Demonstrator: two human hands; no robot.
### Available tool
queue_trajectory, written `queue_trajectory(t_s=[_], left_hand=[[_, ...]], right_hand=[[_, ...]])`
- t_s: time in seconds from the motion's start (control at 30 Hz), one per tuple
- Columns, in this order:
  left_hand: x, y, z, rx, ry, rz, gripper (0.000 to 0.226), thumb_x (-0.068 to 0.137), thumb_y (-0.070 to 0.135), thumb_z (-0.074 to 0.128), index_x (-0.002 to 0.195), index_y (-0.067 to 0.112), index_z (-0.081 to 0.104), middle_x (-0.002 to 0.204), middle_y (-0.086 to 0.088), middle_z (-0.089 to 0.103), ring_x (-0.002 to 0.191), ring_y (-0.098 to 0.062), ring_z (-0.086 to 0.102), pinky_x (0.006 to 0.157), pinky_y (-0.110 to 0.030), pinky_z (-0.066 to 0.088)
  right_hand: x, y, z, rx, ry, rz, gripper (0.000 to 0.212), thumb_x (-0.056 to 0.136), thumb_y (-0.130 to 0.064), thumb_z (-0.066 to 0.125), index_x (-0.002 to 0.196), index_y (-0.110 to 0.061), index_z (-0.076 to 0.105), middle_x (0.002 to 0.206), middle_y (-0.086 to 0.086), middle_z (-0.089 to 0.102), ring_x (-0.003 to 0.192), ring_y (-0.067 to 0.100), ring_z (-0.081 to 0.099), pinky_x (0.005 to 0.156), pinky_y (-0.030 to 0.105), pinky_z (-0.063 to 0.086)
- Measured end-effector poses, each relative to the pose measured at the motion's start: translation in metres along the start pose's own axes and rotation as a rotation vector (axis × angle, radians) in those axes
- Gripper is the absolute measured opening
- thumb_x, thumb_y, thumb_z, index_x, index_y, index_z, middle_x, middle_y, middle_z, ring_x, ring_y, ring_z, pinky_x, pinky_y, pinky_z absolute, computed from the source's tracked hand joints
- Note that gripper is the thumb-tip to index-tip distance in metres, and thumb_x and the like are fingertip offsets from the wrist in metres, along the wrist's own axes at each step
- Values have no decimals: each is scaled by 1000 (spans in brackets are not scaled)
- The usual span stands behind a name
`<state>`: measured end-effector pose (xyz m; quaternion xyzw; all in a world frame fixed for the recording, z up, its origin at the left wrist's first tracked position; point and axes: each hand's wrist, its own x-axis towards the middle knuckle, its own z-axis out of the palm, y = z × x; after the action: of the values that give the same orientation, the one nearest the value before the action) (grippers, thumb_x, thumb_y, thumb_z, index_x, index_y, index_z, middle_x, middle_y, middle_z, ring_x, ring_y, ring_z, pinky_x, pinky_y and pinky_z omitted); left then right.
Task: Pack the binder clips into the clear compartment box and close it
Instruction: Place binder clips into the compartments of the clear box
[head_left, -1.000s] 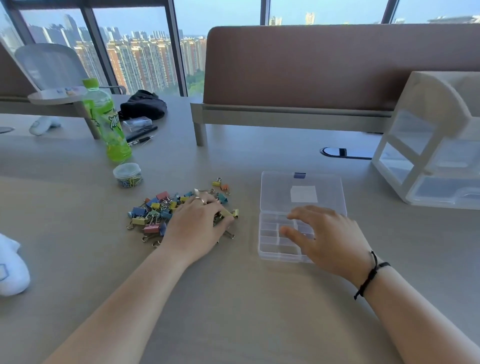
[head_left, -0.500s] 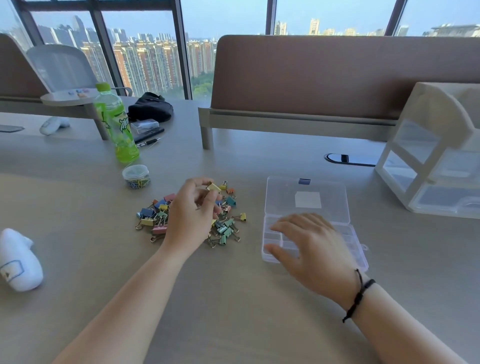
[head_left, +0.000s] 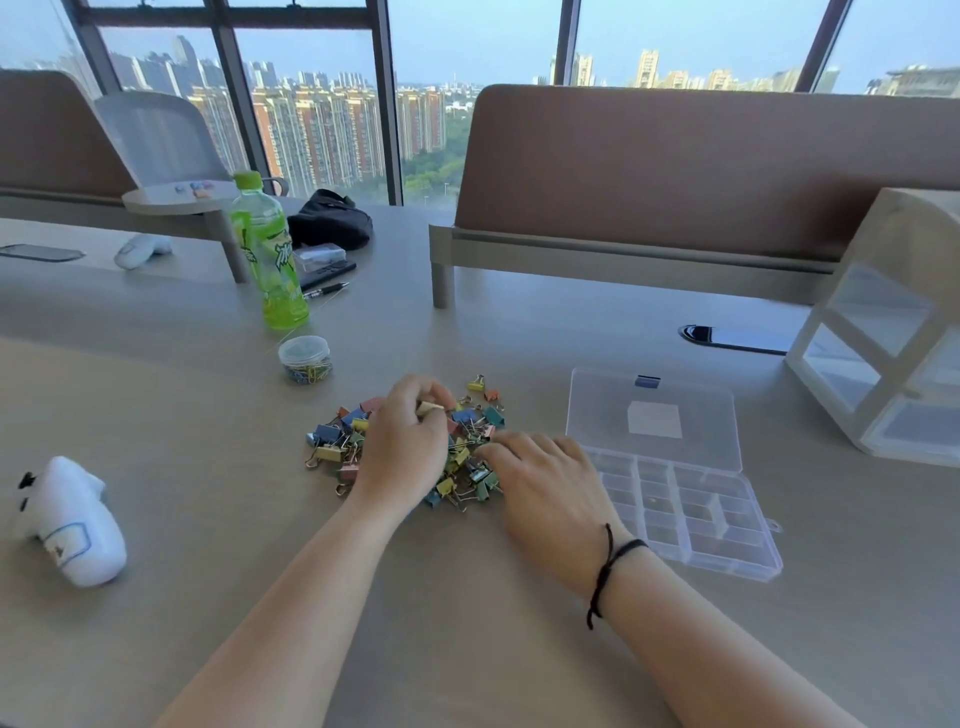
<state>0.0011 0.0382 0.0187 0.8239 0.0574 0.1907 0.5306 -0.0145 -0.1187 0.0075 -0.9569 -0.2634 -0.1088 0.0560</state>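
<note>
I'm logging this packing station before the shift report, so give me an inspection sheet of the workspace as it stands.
Surface: tan desk, matte, no spills seen.
Job's things: binder clips piled loose on the desk; compartment box open, lid laid flat behind, compartments look empty.
Clutter: green bottle, small tub of paper clips, white device, pen, black pouch.
Hands: left hand pinches a yellow clip above the pile; right hand rests at the pile's edge, fingers relaxed.
Cables: nothing seen; cable port shut.
Surroundings: drawer unit to the right, brown divider, windows behind.
</note>
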Motion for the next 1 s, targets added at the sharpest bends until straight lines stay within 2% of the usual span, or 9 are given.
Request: queue_trajectory(t_s=[0.1, 0.23, 0.33, 0.4, 0.47, 0.6, 0.73, 0.83, 1.0], left_hand=[[-1, -1, 2, 128, -28, 89, 26, 89, -2, 46, 90, 19, 61, 73, -2, 64, 45, -5, 42, 45, -17, 28], [-1, -7, 0, 234, -132, 125, 30, 91, -3, 46, 90, 23, 63, 75, -3, 64, 47, -5, 46, 47, -16, 31], [-2, -12, 1, 332, -286, 164, 38, 93, -2, 43, 93, 29, 65, 97, 1, 65, 71, -12, 50, 62, -16, 37], [-3, -14, 2, 392, -360, 179, 42, 92, -5, 41, 97, 27, 69, 109, 2, 66, 98, -19, 51, 84, -27, 44], [-3, -14, 3, 422, -370, 196, 46, 87, -7, 43, 95, 29, 70, 124, 7, 66, 121, -21, 48, 105, -40, 38], [-3, -8, -1, 528, -350, 217, 29, 85, 14, 58, 90, 38, 73, 136, 23, 56, 133, -16, 38, 115, -43, 25], [-9, 1, -8, 636, -444, 229, 24, 81, 33, 63, 102, 41, 72, 152, 25, 36, 144, -10, 18, 120, -42, 12], [-11, 3, -16, 655, -575, 207, 38, 78, 40, 65, 116, 46, 64, 159, 23, 19, 148, -6, 3, 122, -41, 5], [-7, 0, -24, 644, -688, 192, 47, 79, 49, 73, 123, 53, 57, 161, 25, 6, 149, -2, -6, 123, -37, 0]], right_hand=[[6, 8, -3, 12, -119, -42, 49, 92, -16, 41, 137, -34, 47, 141, -10, 47, 128, 21, 43, 104, 37, 31], [9, 14, -5, 41, -158, -73, 46, 97, -23, 42, 141, -38, 44, 141, -12, 46, 129, 20, 39, 105, 36, 30], [5, 17, -3, 73, -126, -78, 40, 98, -24, 43, 136, -36, 51, 137, -13, 49, 126, 20, 42, 103, 35, 30], [3, 20, -1, 102, -109, -71, 38, 98, -21, 43, 131, -35, 56, 131, -12, 53, 122, 20, 44, 101, 34, 31], [1, 23, 0, 113, -101, -64, 38, 97, -17, 44, 127, -36, 58, 124, -9, 56, 116, 21, 47, 99, 33, 31], [-1, 27, 1, 166, -61, -29, 35, 93, -11, 50, 117, -31, 66, 111, -4, 60, 108, 25, 54, 92, 33, 32], [-4, 29, -3, 168, -77, -8, 33, 94, -15, 48, 119, -30, 64, 110, -2, 59, 107, 23, 55, 91, 31, 30], [-10, 29, -10, 179, -59, 16, 32, 97, -33, 49, 127, -31, 59, 115, -5, 59, 111, 19, 54, 97, 32, 31], [-17, 30, -14, 104, -89, 21, 50, 88, -63, 48, 129, -35, 56, 118, -9, 56, 116, 16, 46, 100, 35, 32]])
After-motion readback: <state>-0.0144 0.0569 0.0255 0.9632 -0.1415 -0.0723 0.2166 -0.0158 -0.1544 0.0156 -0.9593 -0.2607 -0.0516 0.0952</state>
